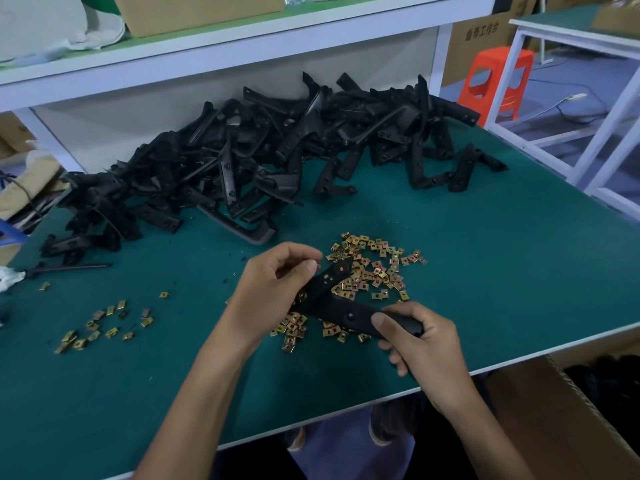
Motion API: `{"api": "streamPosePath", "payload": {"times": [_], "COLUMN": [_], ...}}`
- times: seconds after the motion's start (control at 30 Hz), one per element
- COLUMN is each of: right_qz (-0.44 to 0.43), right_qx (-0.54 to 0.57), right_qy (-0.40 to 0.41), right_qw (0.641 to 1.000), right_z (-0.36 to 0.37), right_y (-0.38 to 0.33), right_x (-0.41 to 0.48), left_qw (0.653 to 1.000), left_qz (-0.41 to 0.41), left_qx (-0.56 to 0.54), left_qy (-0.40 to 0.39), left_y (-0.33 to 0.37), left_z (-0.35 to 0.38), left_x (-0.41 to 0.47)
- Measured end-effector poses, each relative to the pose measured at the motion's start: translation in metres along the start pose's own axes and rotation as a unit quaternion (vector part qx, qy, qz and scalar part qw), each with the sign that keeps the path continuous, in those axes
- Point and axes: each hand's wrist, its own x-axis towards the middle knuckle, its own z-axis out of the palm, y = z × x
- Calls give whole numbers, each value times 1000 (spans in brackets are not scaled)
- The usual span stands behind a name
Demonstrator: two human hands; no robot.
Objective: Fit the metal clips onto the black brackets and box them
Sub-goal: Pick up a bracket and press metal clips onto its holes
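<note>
A black angled bracket [334, 301] is held above a heap of gold metal clips [375, 271] on the green table [485, 258]. My right hand [420, 337] grips the bracket's lower arm, thumb on top. My left hand [277, 289] curls its fingers round the bracket's upper arm, thumb and forefinger pinched near its end, where a clip with an orange hole shows [341, 268]. A big pile of loose black brackets [263, 157] lies across the back of the table.
A smaller scatter of clips [104, 323] lies at the left. An open cardboard box [571, 410] holding dark parts stands below the table's right front edge. A white shelf [207, 53] runs above the pile. An orange stool [495, 81] stands far right.
</note>
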Motion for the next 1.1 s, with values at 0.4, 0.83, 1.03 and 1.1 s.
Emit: {"api": "streamPosePath", "payload": {"times": [0.4,0.83,1.03,1.1], "right_qz": [3,4,8,6], "right_qx": [-7,-17,-22,-20], "right_qy": [-8,10,10,11], "right_qw": [1000,1000,1000,1000], "right_z": [0,1,1,1], "right_y": [1,0,0,0], "right_x": [1,1,1,1], "left_qw": [999,988,991,992], "left_qz": [-19,31,19,23], "left_qx": [16,146,127,121], "left_qy": [-25,40,26,30], "left_y": [0,-11,-12,-13], "left_z": [3,18,24,26], "left_x": [-1,-15,-17,-18]}}
